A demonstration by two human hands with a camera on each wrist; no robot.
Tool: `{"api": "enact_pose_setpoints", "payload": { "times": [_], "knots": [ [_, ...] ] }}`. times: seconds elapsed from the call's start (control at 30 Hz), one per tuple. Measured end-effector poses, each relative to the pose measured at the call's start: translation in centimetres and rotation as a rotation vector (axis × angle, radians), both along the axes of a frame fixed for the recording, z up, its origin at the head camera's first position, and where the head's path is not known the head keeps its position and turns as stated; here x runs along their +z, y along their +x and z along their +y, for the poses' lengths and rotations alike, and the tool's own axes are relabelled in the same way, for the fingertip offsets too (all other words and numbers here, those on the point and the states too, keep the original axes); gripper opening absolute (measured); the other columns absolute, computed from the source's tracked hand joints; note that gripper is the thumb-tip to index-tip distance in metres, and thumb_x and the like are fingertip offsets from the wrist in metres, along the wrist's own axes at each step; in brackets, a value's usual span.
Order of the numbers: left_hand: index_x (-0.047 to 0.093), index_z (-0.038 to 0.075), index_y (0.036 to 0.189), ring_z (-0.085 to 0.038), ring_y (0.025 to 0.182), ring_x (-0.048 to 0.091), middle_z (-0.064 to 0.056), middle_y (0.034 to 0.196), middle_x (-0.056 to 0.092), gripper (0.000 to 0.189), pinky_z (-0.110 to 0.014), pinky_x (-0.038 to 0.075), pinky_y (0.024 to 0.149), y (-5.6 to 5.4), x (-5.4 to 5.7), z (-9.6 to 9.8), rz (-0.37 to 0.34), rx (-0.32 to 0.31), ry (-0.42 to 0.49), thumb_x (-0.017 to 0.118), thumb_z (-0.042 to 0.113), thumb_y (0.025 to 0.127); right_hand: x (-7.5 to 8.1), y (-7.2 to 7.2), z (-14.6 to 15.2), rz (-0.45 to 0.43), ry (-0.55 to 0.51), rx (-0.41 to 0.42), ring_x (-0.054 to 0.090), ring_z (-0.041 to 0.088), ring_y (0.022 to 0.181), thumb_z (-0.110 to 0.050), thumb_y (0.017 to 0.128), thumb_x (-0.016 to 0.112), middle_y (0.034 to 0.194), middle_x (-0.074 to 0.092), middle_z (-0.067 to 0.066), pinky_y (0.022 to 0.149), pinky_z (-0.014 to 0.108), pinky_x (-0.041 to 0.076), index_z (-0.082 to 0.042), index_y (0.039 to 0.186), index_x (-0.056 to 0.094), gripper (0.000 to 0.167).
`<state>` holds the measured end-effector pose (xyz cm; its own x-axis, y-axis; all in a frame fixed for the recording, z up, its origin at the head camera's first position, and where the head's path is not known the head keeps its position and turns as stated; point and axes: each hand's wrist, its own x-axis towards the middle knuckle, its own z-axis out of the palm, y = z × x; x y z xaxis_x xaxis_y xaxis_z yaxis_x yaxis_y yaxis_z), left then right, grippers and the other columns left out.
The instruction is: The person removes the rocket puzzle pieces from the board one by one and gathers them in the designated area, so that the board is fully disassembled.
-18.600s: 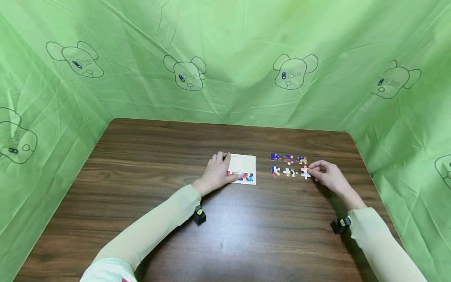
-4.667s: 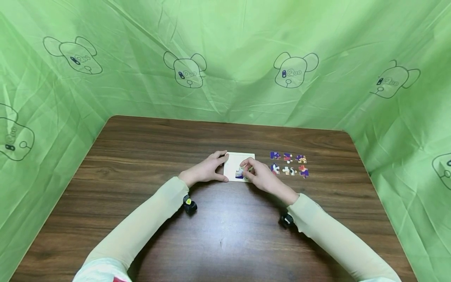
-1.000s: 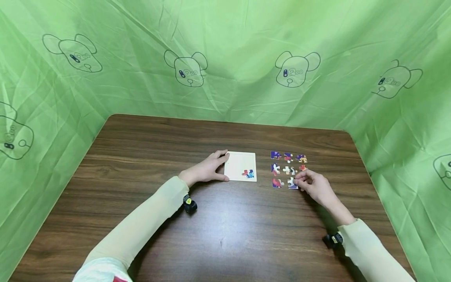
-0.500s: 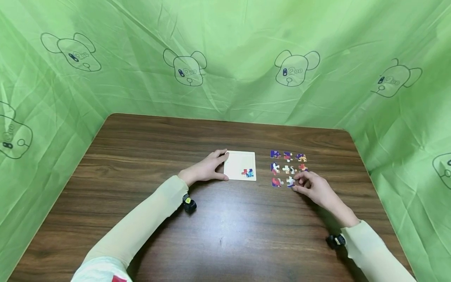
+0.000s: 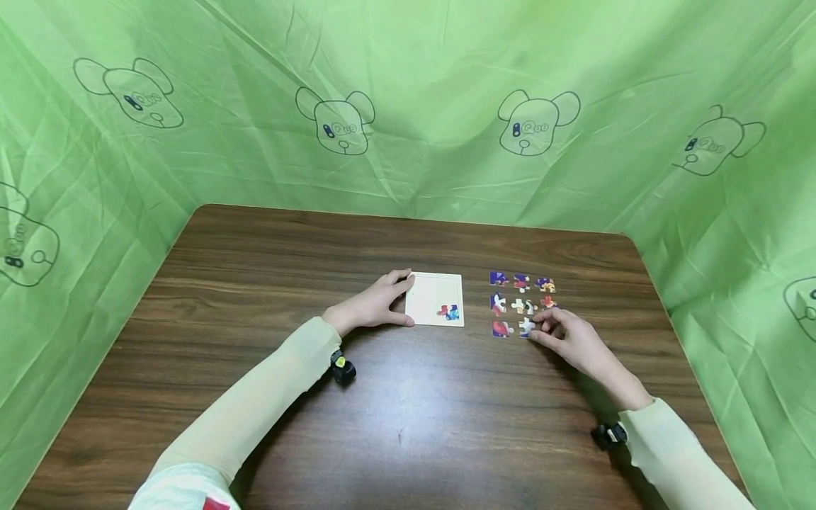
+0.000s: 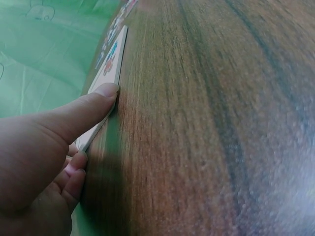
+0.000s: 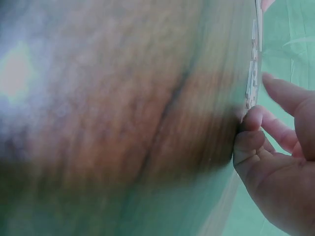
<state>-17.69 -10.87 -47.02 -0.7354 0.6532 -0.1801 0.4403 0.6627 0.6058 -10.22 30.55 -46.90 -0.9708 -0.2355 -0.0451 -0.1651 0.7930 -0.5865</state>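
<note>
My left hand (image 5: 372, 303) grips the left side of a white square puzzle tray (image 5: 430, 292), thumb at the near corner and fingers at the far one. In the left wrist view the thumb (image 6: 88, 105) overlaps the tray's edge. Joined red and blue jigsaw pieces (image 5: 449, 312) lie in the tray's near right part. My right hand (image 5: 570, 340) is at the right edge of a white and purple jigsaw piece (image 5: 525, 326) flat on the table. The right wrist view shows its thumb and bent fingers apart, fingertips down by the tabletop.
Loose jigsaw pieces lie in rows right of the tray: a purple piece (image 5: 497, 279) at the back, a white and purple one (image 5: 497, 304) in the middle row, a red one (image 5: 501, 329) in front. Green cloth (image 5: 433, 177) hangs around the brown wooden table (image 5: 306, 248).
Pieces from the tray's bottom row now lie in a new front row on the table. The right hand went from tray to that row, its fingers lately shifting slightly. The left hand stays at the tray.
</note>
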Motion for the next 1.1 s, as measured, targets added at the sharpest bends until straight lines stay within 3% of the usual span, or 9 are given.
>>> {"api": "enact_pose_setpoints", "payload": {
  "times": [0.43, 0.73, 1.1],
  "knots": [
    [0.023, -0.003, 0.163, -0.040, 0.157, 0.017, -0.021, 0.171, 0.016, 0.096, -0.049, 0.024, 0.124, 0.1, 0.1, 0.0, -0.005, -0.003, 0.014, 0.079, 0.034, 0.095, 0.9, -1.2, -3.0, 0.092, -0.053, 0.086, 0.060, 0.008, 0.074, -0.013, 0.095, 0.077, 0.090, 0.065, 0.000, 0.065, 0.026, 0.050, -0.005, 0.111, 0.072, 0.019],
    [0.022, -0.002, 0.163, -0.038, 0.157, 0.017, -0.020, 0.171, 0.016, 0.096, -0.048, 0.024, 0.125, 0.1, -0.1, 0.0, -0.001, 0.000, 0.001, 0.078, 0.036, 0.095, 1.6, -2.9, -7.2, 0.073, -0.094, 0.182, 0.061, 0.011, 0.073, -0.012, 0.094, 0.078, 0.094, 0.066, 0.001, 0.062, 0.027, 0.051, -0.004, 0.114, 0.072, 0.023],
    [0.022, -0.002, 0.163, -0.038, 0.157, 0.017, -0.020, 0.172, 0.015, 0.097, -0.047, 0.024, 0.125, 0.0, -0.3, 0.0, 0.003, 0.006, -0.004, 0.079, 0.036, 0.094, 1.1, -4.4, -11.4, 0.047, -0.053, 0.259, 0.060, 0.011, 0.078, -0.015, 0.091, 0.081, 0.098, 0.068, 0.006, 0.071, 0.030, 0.053, -0.003, 0.114, 0.072, 0.027]
  ]
}}
